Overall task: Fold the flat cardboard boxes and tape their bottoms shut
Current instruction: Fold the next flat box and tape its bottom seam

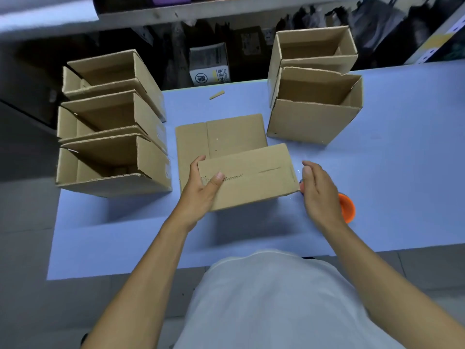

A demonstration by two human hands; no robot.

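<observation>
Box in progress (241, 172): middle of the blue table (377, 172), near flap folded over
Left hand (203, 190): gripping that flap's left end, thumb on top
Right hand (319, 190): fingers relaxed, holding nothing, just right of the box
Orange tape roll (348, 207): peeking out behind the right hand
Finished boxes: three stacked left (113, 137), two far right (314, 96)

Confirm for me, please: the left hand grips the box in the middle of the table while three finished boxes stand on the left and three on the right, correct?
Not quite. The head view shows only two finished boxes on the right, not three. The rest holds: the left hand grips the box in the middle of the table, and three stand on the left.
</observation>
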